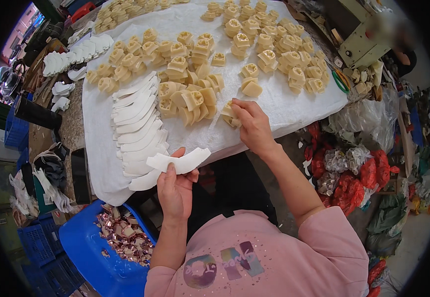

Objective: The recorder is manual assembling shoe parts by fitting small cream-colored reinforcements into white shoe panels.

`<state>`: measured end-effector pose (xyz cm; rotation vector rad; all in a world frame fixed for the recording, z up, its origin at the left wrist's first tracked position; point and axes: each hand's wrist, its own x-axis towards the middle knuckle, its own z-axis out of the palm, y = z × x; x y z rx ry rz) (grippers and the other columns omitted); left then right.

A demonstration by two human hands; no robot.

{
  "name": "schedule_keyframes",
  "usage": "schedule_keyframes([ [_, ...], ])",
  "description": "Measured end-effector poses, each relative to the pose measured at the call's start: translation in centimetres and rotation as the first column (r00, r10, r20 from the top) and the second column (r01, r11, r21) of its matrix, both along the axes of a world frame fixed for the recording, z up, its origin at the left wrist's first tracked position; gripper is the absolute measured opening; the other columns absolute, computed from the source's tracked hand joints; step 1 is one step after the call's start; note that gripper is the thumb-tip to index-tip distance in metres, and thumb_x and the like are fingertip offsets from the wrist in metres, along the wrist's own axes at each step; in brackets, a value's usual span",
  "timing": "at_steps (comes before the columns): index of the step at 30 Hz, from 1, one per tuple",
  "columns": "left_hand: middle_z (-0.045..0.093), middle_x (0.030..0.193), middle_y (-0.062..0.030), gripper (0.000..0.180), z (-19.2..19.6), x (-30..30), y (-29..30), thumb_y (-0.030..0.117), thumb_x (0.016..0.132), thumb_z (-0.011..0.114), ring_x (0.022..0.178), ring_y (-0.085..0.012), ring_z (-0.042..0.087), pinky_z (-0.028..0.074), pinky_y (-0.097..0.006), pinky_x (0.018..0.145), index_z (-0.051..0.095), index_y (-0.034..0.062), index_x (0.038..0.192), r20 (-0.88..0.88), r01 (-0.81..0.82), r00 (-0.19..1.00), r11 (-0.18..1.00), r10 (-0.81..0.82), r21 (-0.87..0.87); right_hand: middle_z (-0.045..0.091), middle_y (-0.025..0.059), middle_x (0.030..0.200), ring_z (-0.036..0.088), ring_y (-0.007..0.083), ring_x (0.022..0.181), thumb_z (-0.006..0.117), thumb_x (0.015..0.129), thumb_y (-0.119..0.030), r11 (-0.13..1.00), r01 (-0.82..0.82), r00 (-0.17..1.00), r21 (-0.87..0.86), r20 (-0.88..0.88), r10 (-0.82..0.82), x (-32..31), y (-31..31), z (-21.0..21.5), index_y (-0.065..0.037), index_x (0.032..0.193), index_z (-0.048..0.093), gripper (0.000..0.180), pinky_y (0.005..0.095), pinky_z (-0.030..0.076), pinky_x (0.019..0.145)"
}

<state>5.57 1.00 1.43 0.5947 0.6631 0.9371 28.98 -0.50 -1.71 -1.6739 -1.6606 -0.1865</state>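
My left hand (175, 185) holds a curved white foam strip (179, 161) just off the table's near edge, thumb on top of it. My right hand (251, 124) reaches onto the white cloth (284, 101) and closes its fingers on a small cream-coloured moulded piece (228, 113). To the left of that piece lies a heap of the same cream pieces (190, 96). A fanned stack of white curved strips (135, 123) lies on the cloth beside my left hand.
Several more cream pieces (269, 44) cover the far cloth. A blue bin (83, 247) of shiny copper-coloured bits stands at lower left. Blue crates (39, 242) sit further left, red and clear bags (353, 173) at right, and a pale machine (363, 42) at upper right.
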Motion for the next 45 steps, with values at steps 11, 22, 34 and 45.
schedule_keyframes([
  [11, 0.060, 0.095, -0.0138, 0.040, -1.3, 0.9, -0.2, 0.021, 0.099, 0.036, 0.075, -0.0177, 0.057, 0.045, -0.029, 0.065, 0.044, -0.0098, 0.123, -0.038, 0.077, 0.996, 0.997, -0.076, 0.033, 0.062, 0.0155, 0.092, 0.061, 0.0329, 0.084, 0.052, 0.071, 0.010, 0.970, 0.223, 0.835, -0.095, -0.494, -0.241, -1.1, 1.2, -1.0, -0.003, 0.104, 0.060, 0.035, 0.0377, 0.049, 0.075],
  [22, 0.059, 0.095, -0.0085, 0.040, -1.6, -1.0, -0.5, 0.023, 0.099, 0.037, 0.078, -0.0122, 0.055, 0.043, -0.026, 0.069, 0.046, -0.0074, 0.123, -0.031, 0.077, 0.997, 0.995, -0.075, 0.062, 0.056, 0.0094, 0.113, 0.053, 0.0198, 0.106, 0.048, 0.082, 0.010, 0.974, 0.113, 0.683, 0.199, -0.727, 0.069, 1.5, 1.1, -3.2, -0.002, 0.110, 0.053, 0.031, 0.0304, 0.041, 0.092],
  [34, 0.061, 0.090, -0.0108, 0.039, -0.5, -1.9, 0.3, 0.023, 0.099, 0.038, 0.074, -0.0145, 0.058, 0.046, -0.026, 0.066, 0.047, -0.0088, 0.121, -0.062, -0.048, 0.997, 0.999, 0.048, 0.002, 0.062, 0.0102, 0.102, 0.060, 0.0158, 0.090, 0.056, 0.087, -0.002, 0.994, -0.070, 0.540, 0.082, -0.835, 0.107, -1.9, -2.8, 3.5, -0.002, 0.119, 0.052, 0.032, 0.0290, 0.050, 0.079],
  [45, 0.058, 0.108, -0.0136, 0.038, 0.6, -2.1, -0.8, 0.022, 0.098, 0.040, 0.092, -0.0159, 0.056, 0.046, -0.030, 0.079, 0.049, -0.0098, 0.119, -0.040, -0.135, 0.989, 0.975, 0.145, 0.179, 0.060, 0.0140, 0.101, 0.058, 0.0287, 0.086, 0.066, 0.074, 0.004, 0.836, -0.483, 0.632, 0.260, -0.558, 0.538, -9.4, -2.1, 6.1, -0.006, 0.106, 0.055, 0.035, 0.0335, 0.048, 0.074],
])
